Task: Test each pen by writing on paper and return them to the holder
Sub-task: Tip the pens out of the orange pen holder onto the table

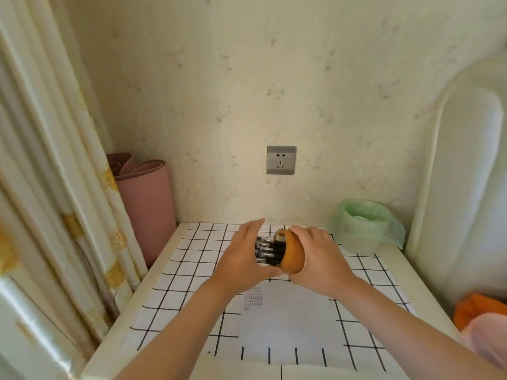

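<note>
Pens (266, 251) jut from the holder (295, 255), tipped sideways over the paper (288, 322). Right hand (319, 260) grips it; left hand (242, 256), fingers straight, cups their ends. Tilting slowly should keep them from spilling.

Pink rolled mat (148, 209) left; wall socket (281, 160); green-lined bin (365, 226) rt.

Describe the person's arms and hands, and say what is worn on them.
The left forearm and right forearm are bare as far as the frame shows them; no sleeve comes into view. The left hand and right hand wear no gloves, and no watch, bracelet or ring shows on the wrists or visible fingers.
</note>
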`<state>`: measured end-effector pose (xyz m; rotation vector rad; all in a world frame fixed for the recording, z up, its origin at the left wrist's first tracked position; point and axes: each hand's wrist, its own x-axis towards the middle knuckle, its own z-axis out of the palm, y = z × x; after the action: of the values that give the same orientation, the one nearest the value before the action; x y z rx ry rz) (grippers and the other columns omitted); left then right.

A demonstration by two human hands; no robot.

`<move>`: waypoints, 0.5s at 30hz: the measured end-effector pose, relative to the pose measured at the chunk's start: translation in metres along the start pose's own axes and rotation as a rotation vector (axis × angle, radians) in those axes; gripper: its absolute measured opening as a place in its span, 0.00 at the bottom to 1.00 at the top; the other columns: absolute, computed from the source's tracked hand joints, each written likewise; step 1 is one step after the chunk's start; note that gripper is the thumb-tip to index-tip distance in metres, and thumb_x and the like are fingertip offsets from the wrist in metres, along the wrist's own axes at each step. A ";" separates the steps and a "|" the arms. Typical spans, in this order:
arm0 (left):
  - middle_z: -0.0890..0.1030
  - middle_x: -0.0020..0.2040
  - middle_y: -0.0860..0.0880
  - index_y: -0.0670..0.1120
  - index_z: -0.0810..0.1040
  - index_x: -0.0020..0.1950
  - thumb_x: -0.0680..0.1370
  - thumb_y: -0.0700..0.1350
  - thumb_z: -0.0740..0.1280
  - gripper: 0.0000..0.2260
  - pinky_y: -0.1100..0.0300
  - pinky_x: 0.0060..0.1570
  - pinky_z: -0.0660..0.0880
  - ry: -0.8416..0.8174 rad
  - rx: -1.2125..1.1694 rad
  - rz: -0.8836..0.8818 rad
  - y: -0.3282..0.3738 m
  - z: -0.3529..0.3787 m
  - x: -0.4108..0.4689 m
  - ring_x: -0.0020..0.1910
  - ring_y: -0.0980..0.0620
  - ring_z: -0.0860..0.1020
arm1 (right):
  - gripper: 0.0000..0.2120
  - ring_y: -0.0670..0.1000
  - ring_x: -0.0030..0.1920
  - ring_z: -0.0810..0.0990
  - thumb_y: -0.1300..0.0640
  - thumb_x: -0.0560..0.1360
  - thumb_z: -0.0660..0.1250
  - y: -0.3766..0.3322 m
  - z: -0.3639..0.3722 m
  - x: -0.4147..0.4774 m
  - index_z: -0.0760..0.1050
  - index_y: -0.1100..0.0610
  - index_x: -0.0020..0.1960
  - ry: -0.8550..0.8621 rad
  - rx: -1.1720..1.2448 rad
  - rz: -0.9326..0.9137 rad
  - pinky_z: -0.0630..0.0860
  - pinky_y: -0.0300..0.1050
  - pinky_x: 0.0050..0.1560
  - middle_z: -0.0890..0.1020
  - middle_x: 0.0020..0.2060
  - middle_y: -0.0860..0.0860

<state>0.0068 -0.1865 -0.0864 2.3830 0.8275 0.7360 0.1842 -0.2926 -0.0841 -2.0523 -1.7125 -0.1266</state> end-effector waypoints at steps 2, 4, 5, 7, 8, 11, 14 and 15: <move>0.63 0.74 0.57 0.55 0.57 0.78 0.66 0.61 0.78 0.47 0.62 0.66 0.65 -0.064 0.018 0.017 -0.014 0.007 0.003 0.70 0.59 0.64 | 0.42 0.50 0.58 0.70 0.41 0.58 0.73 0.003 0.010 0.008 0.61 0.40 0.69 -0.004 -0.116 -0.036 0.71 0.50 0.58 0.71 0.57 0.46; 0.64 0.74 0.56 0.53 0.57 0.79 0.69 0.62 0.76 0.45 0.62 0.67 0.63 -0.117 0.082 0.028 -0.031 0.014 0.005 0.71 0.57 0.64 | 0.41 0.51 0.58 0.70 0.41 0.59 0.72 0.006 0.020 0.016 0.62 0.41 0.70 -0.020 -0.198 -0.086 0.70 0.51 0.59 0.71 0.56 0.47; 0.64 0.74 0.56 0.53 0.57 0.79 0.69 0.63 0.75 0.44 0.61 0.68 0.63 -0.137 0.121 0.029 -0.040 0.016 0.006 0.71 0.56 0.63 | 0.41 0.52 0.58 0.70 0.42 0.59 0.72 0.007 0.024 0.020 0.62 0.41 0.70 -0.029 -0.234 -0.121 0.70 0.51 0.59 0.72 0.56 0.48; 0.65 0.75 0.55 0.52 0.56 0.79 0.70 0.64 0.74 0.45 0.57 0.70 0.65 -0.164 0.171 0.030 -0.058 0.020 0.009 0.71 0.55 0.64 | 0.42 0.54 0.58 0.71 0.43 0.59 0.73 0.007 0.032 0.029 0.62 0.42 0.71 -0.054 -0.313 -0.194 0.70 0.52 0.59 0.72 0.57 0.50; 0.65 0.74 0.55 0.52 0.56 0.79 0.70 0.64 0.74 0.44 0.55 0.71 0.66 -0.167 0.177 0.031 -0.066 0.021 0.010 0.71 0.55 0.65 | 0.42 0.54 0.59 0.71 0.44 0.59 0.74 0.006 0.036 0.034 0.63 0.42 0.71 -0.063 -0.353 -0.233 0.70 0.52 0.59 0.73 0.58 0.51; 0.66 0.75 0.54 0.52 0.56 0.79 0.70 0.61 0.74 0.44 0.54 0.71 0.66 -0.153 0.167 0.018 -0.084 0.022 0.010 0.71 0.55 0.64 | 0.41 0.57 0.64 0.70 0.46 0.61 0.75 0.002 0.047 0.045 0.62 0.43 0.71 -0.105 -0.447 -0.323 0.68 0.53 0.64 0.72 0.64 0.54; 0.61 0.78 0.52 0.49 0.52 0.81 0.69 0.63 0.75 0.49 0.54 0.74 0.60 -0.159 0.202 -0.020 -0.093 0.020 0.011 0.76 0.52 0.59 | 0.41 0.58 0.66 0.69 0.48 0.64 0.74 -0.001 0.058 0.049 0.60 0.44 0.73 -0.152 -0.515 -0.376 0.65 0.55 0.65 0.70 0.68 0.54; 0.59 0.79 0.52 0.49 0.50 0.81 0.68 0.64 0.74 0.51 0.53 0.74 0.58 -0.174 0.211 -0.040 -0.094 0.021 0.012 0.77 0.51 0.57 | 0.40 0.58 0.65 0.70 0.48 0.65 0.73 -0.002 0.060 0.049 0.60 0.44 0.73 -0.157 -0.533 -0.392 0.65 0.55 0.65 0.71 0.67 0.53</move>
<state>-0.0092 -0.1197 -0.1546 2.5638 0.9144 0.4352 0.1802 -0.2232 -0.1197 -2.0800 -2.3649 -0.6202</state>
